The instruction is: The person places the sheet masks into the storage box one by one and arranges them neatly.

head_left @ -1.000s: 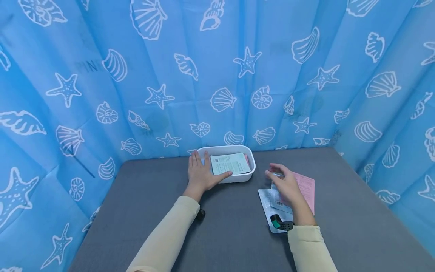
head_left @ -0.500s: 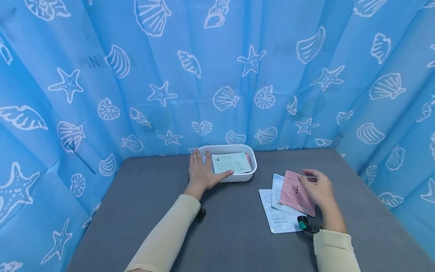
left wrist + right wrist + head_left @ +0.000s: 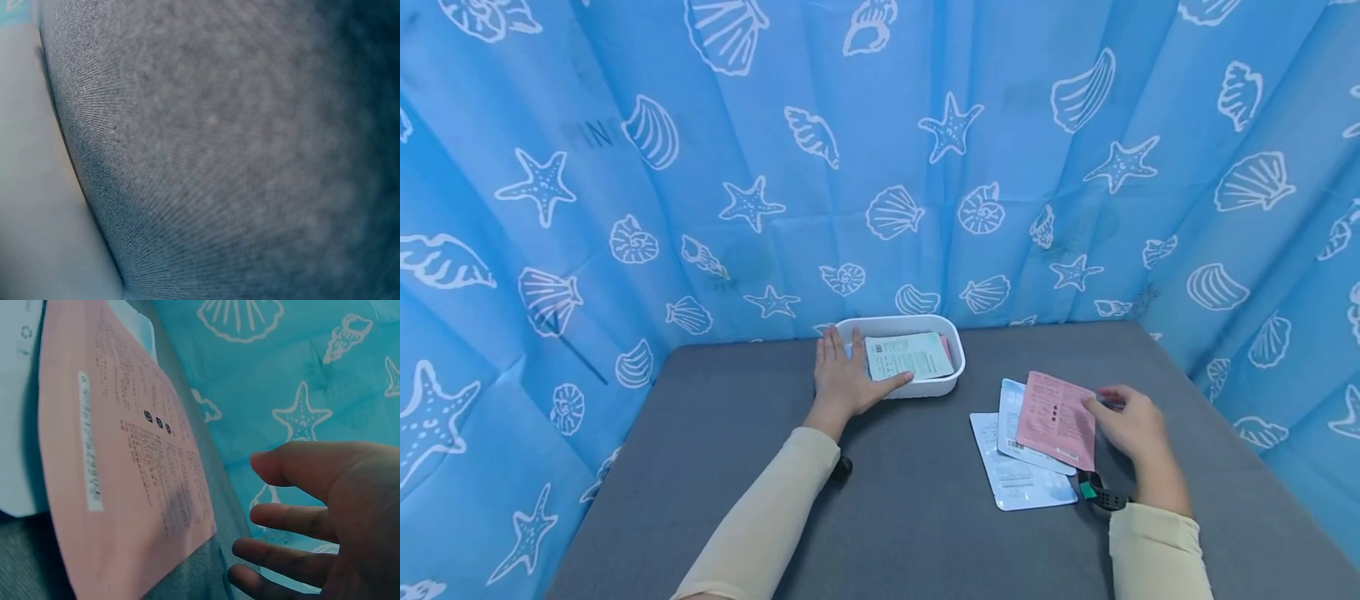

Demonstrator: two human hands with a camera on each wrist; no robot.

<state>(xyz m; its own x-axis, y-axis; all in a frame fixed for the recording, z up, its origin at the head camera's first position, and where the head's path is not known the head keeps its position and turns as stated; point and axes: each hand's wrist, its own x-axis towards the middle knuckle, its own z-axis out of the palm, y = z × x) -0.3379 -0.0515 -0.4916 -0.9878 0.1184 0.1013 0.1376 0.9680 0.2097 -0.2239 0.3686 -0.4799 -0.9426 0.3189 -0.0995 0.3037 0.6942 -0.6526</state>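
Observation:
My left hand (image 3: 842, 387) rests on the left end of a white bin (image 3: 957, 375), fingers straight and spread, thumb along the front rim. Inside the bin lies a pale green flat packet (image 3: 910, 357), with a pink edge showing beneath it. To the right, a pink sachet (image 3: 1054, 421) overlaps a light blue sachet (image 3: 1010, 408) and a silvery white one (image 3: 1026, 492). Just off the pink sachet's right edge is my right hand (image 3: 1135, 427), its fingers loosely bent around nothing; the right wrist view shows a gap between its fingertips and the pink sachet.
A grey cloth-covered table (image 3: 910, 500) bears everything. Behind and along both sides hangs a blue curtain (image 3: 880, 167) with white shell and starfish prints. The bin stands close to the table's back edge. Bin wall (image 3: 50, 175) and cloth fill the left wrist view.
My right hand has moved right, away from over the sachets, and come off the pink one, which now lies fully in sight. The left hand stays on the bin.

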